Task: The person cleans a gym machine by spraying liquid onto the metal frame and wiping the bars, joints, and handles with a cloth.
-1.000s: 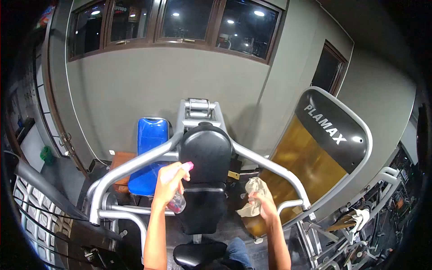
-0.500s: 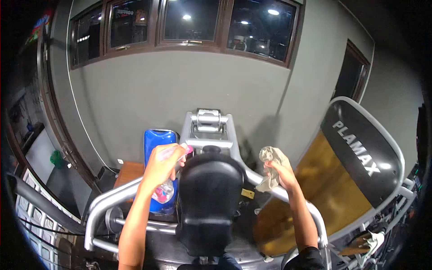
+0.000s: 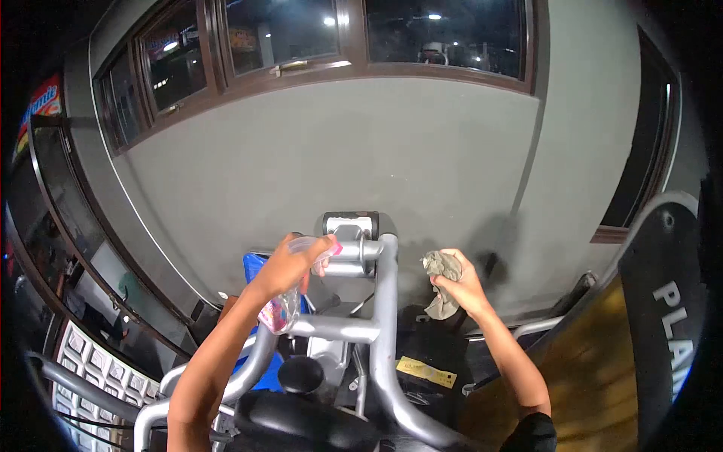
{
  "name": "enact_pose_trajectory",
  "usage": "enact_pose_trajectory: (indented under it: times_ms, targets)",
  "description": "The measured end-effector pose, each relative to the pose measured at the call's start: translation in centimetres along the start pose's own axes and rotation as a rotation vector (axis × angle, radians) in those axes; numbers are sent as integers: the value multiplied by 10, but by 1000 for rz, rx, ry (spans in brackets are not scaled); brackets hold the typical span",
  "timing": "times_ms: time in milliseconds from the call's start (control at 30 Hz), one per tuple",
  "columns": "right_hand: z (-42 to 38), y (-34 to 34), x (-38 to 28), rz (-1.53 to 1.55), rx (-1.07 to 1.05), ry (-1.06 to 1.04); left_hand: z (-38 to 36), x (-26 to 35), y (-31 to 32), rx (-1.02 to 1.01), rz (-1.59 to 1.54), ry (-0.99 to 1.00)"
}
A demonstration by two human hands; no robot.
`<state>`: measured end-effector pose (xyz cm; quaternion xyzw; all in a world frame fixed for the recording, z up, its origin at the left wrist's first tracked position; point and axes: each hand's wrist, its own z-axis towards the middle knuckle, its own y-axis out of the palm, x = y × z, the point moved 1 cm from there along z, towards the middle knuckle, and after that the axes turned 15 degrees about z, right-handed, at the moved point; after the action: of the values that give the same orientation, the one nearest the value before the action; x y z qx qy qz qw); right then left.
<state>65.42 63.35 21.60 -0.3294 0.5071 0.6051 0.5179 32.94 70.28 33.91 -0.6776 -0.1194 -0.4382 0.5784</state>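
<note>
My left hand is wrapped round the neck of a clear spray bottle with a pink nozzle tip, which points to the right. The bottle hangs over the silver frame of a gym machine, near its upper bars. A crumpled grey-green cloth is bunched in my right hand, held in the air to the right of the frame. The black padded seat of the machine lies below, at the bottom of the view.
Behind the machine stands a grey wall with dark-framed windows above. A large panel with lettering rises on the right. A blue pad is partly hidden behind my left arm. A yellow label is low near the frame.
The view has moved nearer to the machine, and its seat now sits lower. My left hand with the spray bottle has come over the upper bars; the cloth stays in my right hand.
</note>
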Motion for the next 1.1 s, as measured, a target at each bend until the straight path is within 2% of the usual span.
enact_pose_trajectory:
  times_ms: [100,200,267,400,467,533,633,733,767,833,967,1033,1100]
  targets:
    - [8,-15,20,11,8,21,40,-9,22,-54,-8,19]
    - [13,-26,32,-78,-8,30,65,-11,43,-39,60,-48]
    - [18,-32,37,-99,-38,-1,79,-9,48,-60,136,-108]
    - [28,-34,41,-66,-46,1,103,-15,65,-51,177,-72]
    - [31,-36,48,-59,-49,-6,110,-13,71,-55,199,-133]
    - [35,-37,55,-31,-30,-7,119,-20,79,-23,300,-208]
    - [42,-37,60,25,-43,21,125,-29,86,57,381,-207]
    - [56,-34,64,38,-48,13,122,-25,84,-24,225,-221]
    - [64,-32,63,-41,-48,-57,133,-44,85,-45,308,-202]
    - [81,-28,66,-125,-49,-137,127,-24,81,-35,232,-232]
    - [109,-5,87,50,-52,49,143,-28,78,-111,110,-165]
    - [114,9,99,-97,82,-250,152,-28,77,-209,52,-125]
    - [97,17,98,-174,124,-283,156,-34,78,-220,30,-128]
